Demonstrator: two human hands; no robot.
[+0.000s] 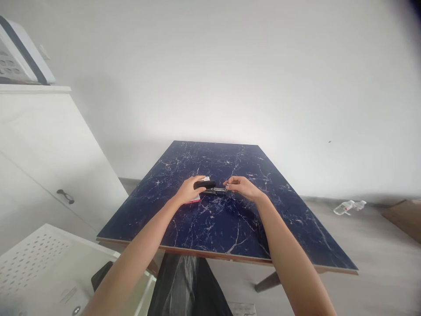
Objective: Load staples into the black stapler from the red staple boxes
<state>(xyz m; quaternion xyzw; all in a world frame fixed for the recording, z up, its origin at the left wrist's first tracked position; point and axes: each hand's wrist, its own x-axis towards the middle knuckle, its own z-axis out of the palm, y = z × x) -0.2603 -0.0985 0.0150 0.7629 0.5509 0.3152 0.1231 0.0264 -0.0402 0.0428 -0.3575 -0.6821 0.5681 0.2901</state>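
Observation:
My left hand (190, 189) is closed around a black stapler (207, 184) above the middle of the table. The stapler's metal staple tray (215, 190) shows below its black top and points to the right. At the tray's far end is my right hand (241, 186), its thumb and fingertips pinched together. Something small and shiny seems to be at those fingertips, too small to name. Partly hidden under my left hand lies a small red and white box or packet (194, 199).
The dark blue marbled table (217, 162) stands against a white wall. On the left are a white cabinet (59, 145) and a white perforated container (39, 250). Clear plastic bottles (348, 207) and a cardboard piece (403, 217) lie on the floor at right.

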